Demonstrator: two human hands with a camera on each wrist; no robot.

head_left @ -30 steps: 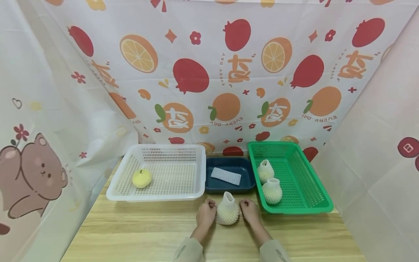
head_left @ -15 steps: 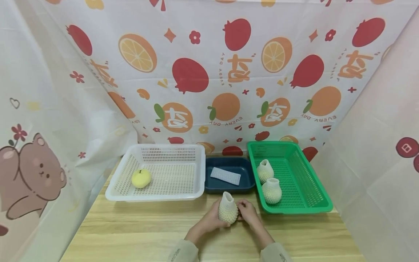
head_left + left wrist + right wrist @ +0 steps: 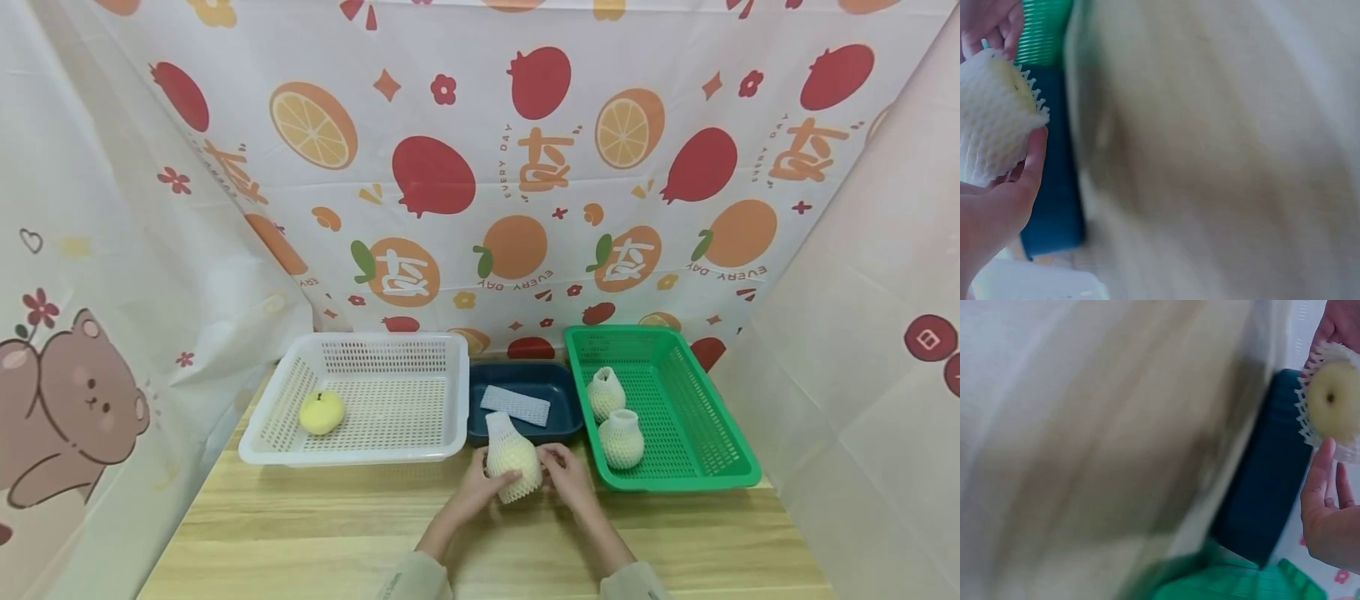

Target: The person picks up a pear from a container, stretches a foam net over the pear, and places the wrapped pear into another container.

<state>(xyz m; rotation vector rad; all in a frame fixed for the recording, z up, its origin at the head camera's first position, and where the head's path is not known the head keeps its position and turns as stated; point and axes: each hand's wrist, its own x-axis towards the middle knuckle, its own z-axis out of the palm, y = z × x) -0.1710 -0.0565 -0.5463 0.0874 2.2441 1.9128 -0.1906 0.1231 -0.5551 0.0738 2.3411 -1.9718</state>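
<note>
My left hand (image 3: 480, 485) holds a round pale yellow fruit (image 3: 1336, 397) in a white foam net sleeve (image 3: 513, 467), thumb across its near side. Apple or pear, I cannot tell. The sleeve tilts, its narrow neck towards the upper left; in the right wrist view the fruit's dimpled end shows in the wide opening. My right hand (image 3: 570, 482) pinches the sleeve's jagged rim on the right side; its thumb (image 3: 1321, 469) lies at the edge. Another foam net (image 3: 516, 405) lies flat in the dark blue tray (image 3: 558, 387) just behind.
A white basket (image 3: 352, 457) on the left contains one bare yellow fruit (image 3: 322, 413). The green basket (image 3: 690, 479) on the right contains two sleeved fruits, one at the back (image 3: 606, 393) and one nearer (image 3: 621, 439). Wooden tabletop (image 3: 322, 533) extends in front.
The left hand has taken hold of the sleeved fruit, lifted it off the table and tipped it, neck leftward. The right hand stays at its right side, shifting slightly upward.
</note>
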